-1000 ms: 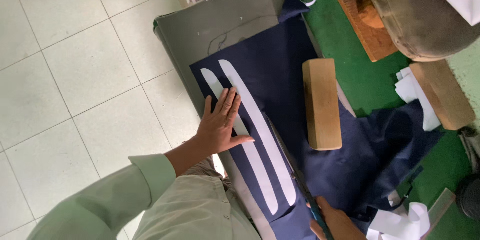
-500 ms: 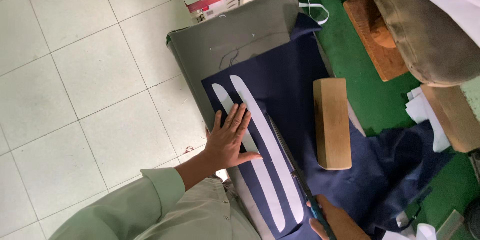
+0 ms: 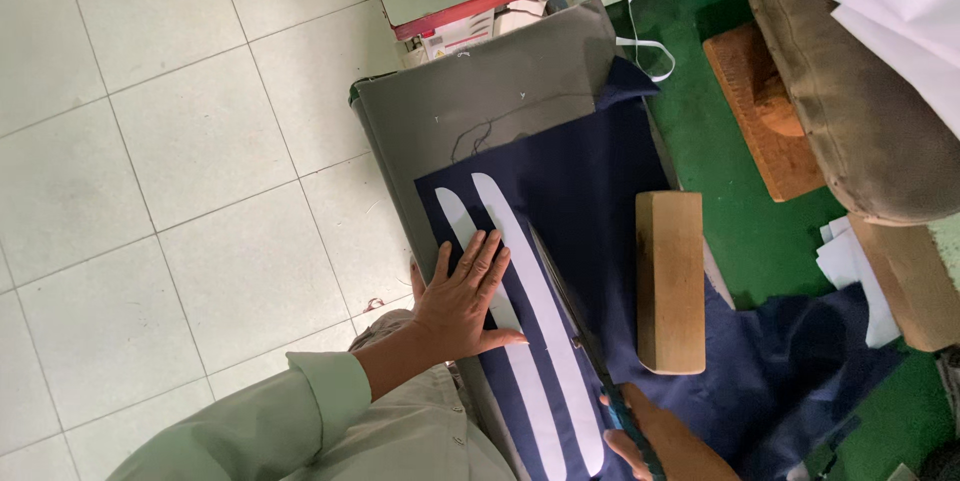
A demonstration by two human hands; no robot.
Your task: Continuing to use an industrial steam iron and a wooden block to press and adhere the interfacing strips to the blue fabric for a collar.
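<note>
The floor (image 3: pixel 180 141) is of pale tiles and takes the whole left side. On the right is a green mat (image 3: pixel 740 231). Between them stands a grey board (image 3: pixel 480 101), and a dark blue cloth (image 3: pixel 590 191) lies over it and spreads down to the right onto the mat. At the top right a big brown cushion (image 3: pixel 860 121) lies, with a wooden piece (image 3: pixel 760 111) just beside it.

On the cloth a wooden block (image 3: pixel 670 281) rests, upright along the cloth. To its left, two long white strips (image 3: pixel 520 271) lie side by side on the blue.

The left hand (image 3: pixel 462 301) lies flat on the strips, fingers spread wide, pressing them down. The right hand (image 3: pixel 665 441) is at the bottom edge, closed around the blue handle of the scissors (image 3: pixel 575 326). Their blades lie along the right edge of the strips, touching the cloth.
</note>
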